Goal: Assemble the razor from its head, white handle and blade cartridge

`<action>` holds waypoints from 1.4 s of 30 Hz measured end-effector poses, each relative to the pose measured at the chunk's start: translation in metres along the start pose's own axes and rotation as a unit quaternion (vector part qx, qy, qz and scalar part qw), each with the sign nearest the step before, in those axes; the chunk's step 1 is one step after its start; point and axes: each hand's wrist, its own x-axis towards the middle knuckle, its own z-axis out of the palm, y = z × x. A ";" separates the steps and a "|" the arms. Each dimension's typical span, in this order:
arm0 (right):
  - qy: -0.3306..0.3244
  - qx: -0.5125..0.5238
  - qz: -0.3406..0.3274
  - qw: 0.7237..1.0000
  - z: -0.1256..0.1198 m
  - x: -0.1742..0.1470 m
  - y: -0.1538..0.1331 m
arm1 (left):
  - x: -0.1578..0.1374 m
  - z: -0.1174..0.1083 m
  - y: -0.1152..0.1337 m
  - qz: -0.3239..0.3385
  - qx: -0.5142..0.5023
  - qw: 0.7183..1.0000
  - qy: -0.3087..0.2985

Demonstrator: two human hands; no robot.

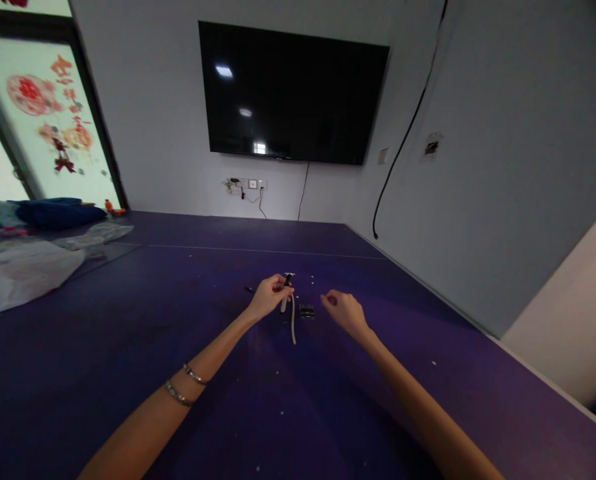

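My left hand [273,295] is closed around a slim black-and-white stick-like object [289,280] with a thin white crosspiece at its top, like a T. Its exact kind is too small to tell. Close beside those fingers a pale, narrow cord-like strip [293,323] runs down towards me. A small dark rectangular piece [307,311] lies on the purple surface between my hands. To the right of it, my right hand [345,311] is held with curled fingers, thumb and forefinger close together. Whatever they may hold is hidden or too small to see.
The broad purple surface [203,400] carries scattered white specks and a small dark bit [249,289] left of my left hand. Clear plastic sheeting [33,267] and dark blue cloth [61,212] lie at far left. A black cable [403,137] hangs along the right wall.
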 end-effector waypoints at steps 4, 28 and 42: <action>-0.139 0.004 -0.036 0.990 0.016 -0.004 -0.046 | -0.001 0.003 0.005 0.010 0.005 1.000 -0.002; -0.014 0.041 -0.022 0.999 0.005 0.009 -0.052 | -0.006 0.003 0.029 0.035 0.016 0.998 -0.047; 0.112 0.289 -0.218 0.925 -0.083 0.027 -0.007 | -0.007 -0.007 0.039 0.059 0.086 0.993 -0.046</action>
